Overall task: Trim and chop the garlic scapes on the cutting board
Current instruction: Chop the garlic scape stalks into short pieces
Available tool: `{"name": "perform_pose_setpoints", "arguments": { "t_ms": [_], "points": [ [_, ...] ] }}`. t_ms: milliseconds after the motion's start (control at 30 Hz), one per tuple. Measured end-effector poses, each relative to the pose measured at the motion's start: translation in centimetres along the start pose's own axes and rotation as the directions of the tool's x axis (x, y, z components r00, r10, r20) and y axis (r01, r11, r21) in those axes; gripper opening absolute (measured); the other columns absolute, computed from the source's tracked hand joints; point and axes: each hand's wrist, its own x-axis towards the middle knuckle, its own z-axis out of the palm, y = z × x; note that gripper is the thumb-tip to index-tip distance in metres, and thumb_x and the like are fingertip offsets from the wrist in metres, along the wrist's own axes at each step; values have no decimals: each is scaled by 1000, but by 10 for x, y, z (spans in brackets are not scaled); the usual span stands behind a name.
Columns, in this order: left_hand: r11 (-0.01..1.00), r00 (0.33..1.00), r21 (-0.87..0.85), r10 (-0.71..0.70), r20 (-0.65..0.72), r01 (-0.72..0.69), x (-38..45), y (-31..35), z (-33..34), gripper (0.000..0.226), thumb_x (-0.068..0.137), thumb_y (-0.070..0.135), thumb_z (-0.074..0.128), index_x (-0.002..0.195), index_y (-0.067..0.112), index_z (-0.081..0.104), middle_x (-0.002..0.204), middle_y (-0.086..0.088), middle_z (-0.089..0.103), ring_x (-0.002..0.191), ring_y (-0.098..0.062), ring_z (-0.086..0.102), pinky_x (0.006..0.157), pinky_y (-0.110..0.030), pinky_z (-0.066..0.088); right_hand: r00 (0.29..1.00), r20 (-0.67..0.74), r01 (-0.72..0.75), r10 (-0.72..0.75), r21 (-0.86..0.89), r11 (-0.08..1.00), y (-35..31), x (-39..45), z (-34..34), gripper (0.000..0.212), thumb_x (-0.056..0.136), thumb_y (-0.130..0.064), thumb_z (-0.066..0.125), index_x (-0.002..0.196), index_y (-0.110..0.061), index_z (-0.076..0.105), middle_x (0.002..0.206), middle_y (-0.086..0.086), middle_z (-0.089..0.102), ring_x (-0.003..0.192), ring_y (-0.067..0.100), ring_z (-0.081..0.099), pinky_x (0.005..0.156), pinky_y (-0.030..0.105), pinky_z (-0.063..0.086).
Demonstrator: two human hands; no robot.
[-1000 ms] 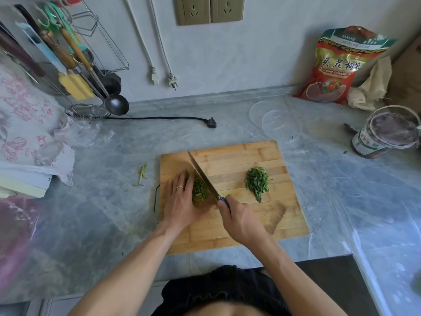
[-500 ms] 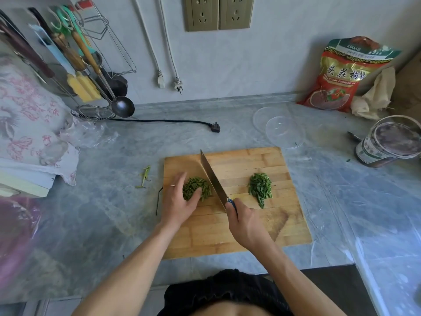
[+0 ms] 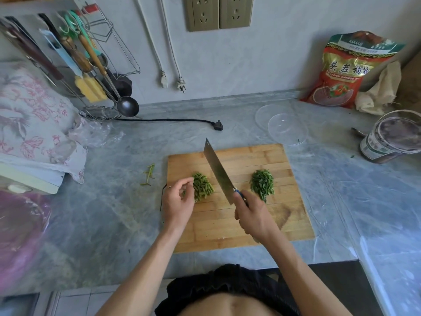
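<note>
A wooden cutting board point(image 3: 255, 226) lies on the grey counter. Two piles of chopped garlic scapes sit on it: a left pile point(image 3: 202, 187) and a right pile point(image 3: 263, 184). My right hand point(image 3: 252, 215) grips the blue handle of a cleaver point(image 3: 218, 172), whose blade angles up and away between the two piles. My left hand point(image 3: 177, 201) rests at the board's left edge, fingers loosely curled just beside the left pile; a small green piece may be pinched at the fingertips, but I cannot tell for sure.
Scape trimmings point(image 3: 149, 174) lie on the counter left of the board. Behind the board are clear plastic lids point(image 3: 287, 128), a black plug and cord point(image 3: 217, 125), a tub point(image 3: 391, 137), a red bag point(image 3: 344, 71) and a utensil rack point(image 3: 91, 71).
My left hand has drawn back off the left pile toward the board's edge. The cleaver has lifted away from the pile and now stands between the two piles.
</note>
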Motion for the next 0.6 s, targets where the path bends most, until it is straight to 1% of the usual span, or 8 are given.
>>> {"name": "perform_pose_setpoints", "arguments": {
  "t_ms": [33,100,167,267,333,400,500,600],
  "points": [
    [1000,1000,-17,-17,24,17,0,1,-3,23,95,10,61,101,29,71,100,16,71,93,7,64,83,-12,52,999,28,-36,34,68,997,0,-1,-2,37,101,-41,40,83,-11,53,66,12,62,45,19,49,41,32,41],
    [999,997,-33,-37,73,39,-4,2,-5,20,96,13,61,100,29,72,97,18,71,92,2,67,82,-16,53,997,50,-72,64,173,982,2,-7,-7,35,102,-38,39,81,-13,51,64,8,59,45,17,48,41,30,40],
    [998,992,-28,-50,111,54,-6,4,-2,18,96,14,61,101,27,72,97,16,72,92,-1,67,79,-13,51,997,23,-72,69,195,978,6,-10,-9,33,103,-37,39,82,-13,50,64,6,59,45,17,49,41,30,41],
    [999,975,-15,-42,219,46,-10,17,15,16,97,15,60,104,23,72,98,16,71,91,4,65,74,-7,47,996,-78,-36,45,119,992,12,-14,-14,34,102,-37,39,84,-12,53,67,2,63,47,14,52,46,30,42],
    [1000,962,-10,-4,274,6,-12,27,29,15,96,13,61,102,19,73,92,16,70,84,4,64,70,-8,48,989,-148,-3,8,28,1000,14,-17,-19,35,102,-35,40,81,-11,53,67,1,65,48,10,54,51,28,42],
    [999,948,-2,33,318,-35,-15,33,41,14,95,12,62,99,19,74,88,16,71,80,2,65,69,-11,49,983,-184,-8,14,33,999,16,-20,-28,37,103,-34,39,78,-10,52,64,1,63,47,12,54,49,29,44],
    [999,928,20,24,371,-34,-19,33,51,16,95,13,62,98,21,75,90,18,72,83,5,65,74,-12,51,986,-120,-87,114,206,975,20,-26,-39,37,103,-32,37,79,-6,47,58,1,55,44,18,47,40,29,40],
    [998,913,40,18,408,-37,-26,33,60,17,94,13,61,95,23,75,89,18,73,83,5,66,76,-13,50,985,-49,-151,167,244,958,25,-34,-39,35,103,-33,35,83,-7,47,60,2,51,44,18,43,38,26,37]
  ]
}}
